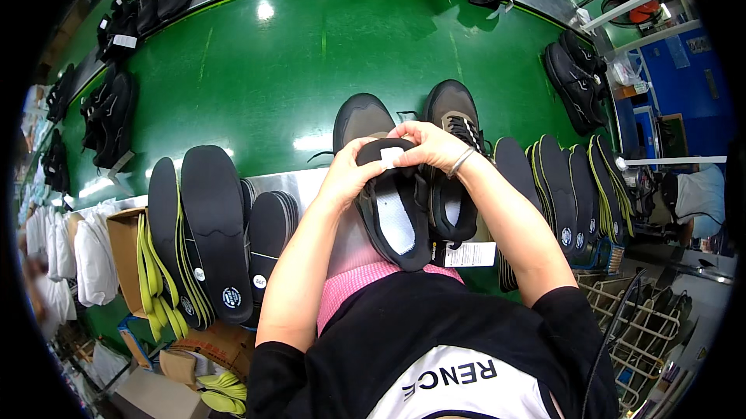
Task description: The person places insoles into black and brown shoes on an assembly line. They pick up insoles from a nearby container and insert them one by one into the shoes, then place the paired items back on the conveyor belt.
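Observation:
Two dark brown and black shoes lie side by side in front of me, toes pointing away. My left hand [352,169] and my right hand [427,147] are both closed on the black tongue [373,152] of the left shoe [362,114], folding it up over the opening. A small white label [391,156] shows on the tongue between my thumbs. Inside this shoe a pale white footbed [395,217] is visible. Close by my right forearm is the right shoe [449,99], laced, with a white paper tag [470,254] by its heel.
Black insoles [211,225] with lime-edged ones stand in stacks on my left; more insoles [553,186] stand on my right. Black shoes [575,81] sit around the edges of the green conveyor belt [287,61]. At lower right is a wire rack [633,318].

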`<state>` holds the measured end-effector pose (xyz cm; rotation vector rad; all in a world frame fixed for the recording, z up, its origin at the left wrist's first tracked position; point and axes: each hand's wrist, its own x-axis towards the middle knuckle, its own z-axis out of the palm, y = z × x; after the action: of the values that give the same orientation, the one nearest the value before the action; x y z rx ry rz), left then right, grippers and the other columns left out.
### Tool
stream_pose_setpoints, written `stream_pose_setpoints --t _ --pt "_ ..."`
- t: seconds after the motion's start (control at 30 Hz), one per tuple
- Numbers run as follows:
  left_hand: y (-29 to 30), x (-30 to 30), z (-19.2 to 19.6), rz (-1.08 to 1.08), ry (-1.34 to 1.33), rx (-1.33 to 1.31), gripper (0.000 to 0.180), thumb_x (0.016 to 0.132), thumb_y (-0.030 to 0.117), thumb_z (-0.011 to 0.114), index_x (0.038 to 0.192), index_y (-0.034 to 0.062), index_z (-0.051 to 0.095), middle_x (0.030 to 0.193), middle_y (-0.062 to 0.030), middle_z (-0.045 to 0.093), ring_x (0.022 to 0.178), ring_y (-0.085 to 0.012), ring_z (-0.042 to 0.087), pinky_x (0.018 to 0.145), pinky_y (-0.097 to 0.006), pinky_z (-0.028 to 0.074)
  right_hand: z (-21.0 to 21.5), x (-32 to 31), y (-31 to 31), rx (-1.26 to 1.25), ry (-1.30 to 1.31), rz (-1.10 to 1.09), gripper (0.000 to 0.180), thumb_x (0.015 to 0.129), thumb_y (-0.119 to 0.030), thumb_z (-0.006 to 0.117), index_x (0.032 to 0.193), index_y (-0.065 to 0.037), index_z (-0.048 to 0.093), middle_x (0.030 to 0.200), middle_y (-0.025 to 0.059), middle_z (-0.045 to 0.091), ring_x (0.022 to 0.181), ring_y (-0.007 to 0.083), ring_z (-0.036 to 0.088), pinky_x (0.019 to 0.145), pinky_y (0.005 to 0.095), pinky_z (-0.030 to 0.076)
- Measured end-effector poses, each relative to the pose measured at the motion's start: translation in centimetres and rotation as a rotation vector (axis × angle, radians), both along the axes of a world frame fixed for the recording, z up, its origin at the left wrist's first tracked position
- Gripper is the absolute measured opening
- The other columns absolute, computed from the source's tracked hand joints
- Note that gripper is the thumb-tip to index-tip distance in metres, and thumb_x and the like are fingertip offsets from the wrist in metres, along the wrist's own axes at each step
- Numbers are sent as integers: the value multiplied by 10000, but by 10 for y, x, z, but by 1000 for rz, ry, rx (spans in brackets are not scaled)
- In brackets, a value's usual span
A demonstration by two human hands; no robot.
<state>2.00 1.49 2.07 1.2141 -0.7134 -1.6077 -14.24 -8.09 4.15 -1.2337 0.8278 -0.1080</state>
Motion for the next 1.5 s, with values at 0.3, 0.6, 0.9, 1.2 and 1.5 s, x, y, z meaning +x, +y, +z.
stream_pose_setpoints --t 0.3,0.6,0.9,1.2,1.5 --pt "0 -1 -1 -2 -48 -8 511 647 129 711 1085 9 475 1001 -70 540 929 -139 511 849 -262 390 -5 2 -1 -70 47 25 369 644 -2 649 980 10 496 795 24 572 729 92 541 687 204 429" --pt "-2 -3 -3 36 -22 -7 502 644 100 704 1084 14 476 996 -64 536 924 -141 511 846 -260 392 -5 5 -3 -75 68 24 371 622 -22 656 959 27 508 809 51 582 734 112 546 690 209 429" --pt "-2 -2 -11 54 -28 -5 522 627 89 714 1084 17 471 988 -60 531 916 -134 508 829 -256 403 -10 4 -3 -40 70 12 369 618 -22 661 952 22 510 810 53 584 739 114 547 695 210 426" --pt "-1 -2 -7 62 -20 -1 521 615 55 662 1090 -22 460 1033 -106 519 940 -158 511 826 -259 410 -9 5 -3 -19 51 0 354 617 -24 679 929 12 514 794 49 585 726 112 549 692 208 430" --pt "0 -3 -7 59 -10 10 550 604 83 691 1099 20 460 1013 -71 517 933 -146 500 843 -263 397 -11 5 -2 -4 43 -16 340 604 -24 674 907 7 522 772 41 581 702 112 545 672 206 424"
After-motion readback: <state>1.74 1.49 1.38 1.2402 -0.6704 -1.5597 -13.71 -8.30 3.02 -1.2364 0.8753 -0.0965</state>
